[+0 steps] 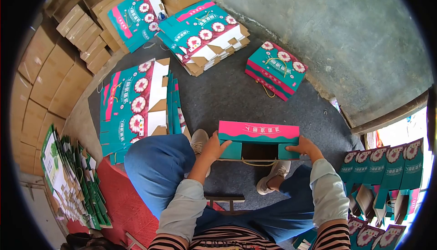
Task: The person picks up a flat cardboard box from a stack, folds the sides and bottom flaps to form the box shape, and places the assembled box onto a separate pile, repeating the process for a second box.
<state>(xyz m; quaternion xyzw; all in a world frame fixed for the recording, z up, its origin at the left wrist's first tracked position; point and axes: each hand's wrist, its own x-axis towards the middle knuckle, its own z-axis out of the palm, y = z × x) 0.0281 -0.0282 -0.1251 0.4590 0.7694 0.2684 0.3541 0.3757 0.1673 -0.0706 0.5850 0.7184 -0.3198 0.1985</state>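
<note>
Pink-teal box (259,130) between both hands (259,147)

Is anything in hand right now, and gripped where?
Yes: the open pink-and-teal box, by its two ends, left hand at one, right hand at the other, thumbs on the teal end flaps.

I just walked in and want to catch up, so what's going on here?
Someone seated has both hands on a pink and green box: left hand at one end, right hand at the other, its near side open. Flattened boxes lie stacked on the floor mat, and a closed box with a cord handle sits by the wall. More boxes stand in rows on the right.
</note>
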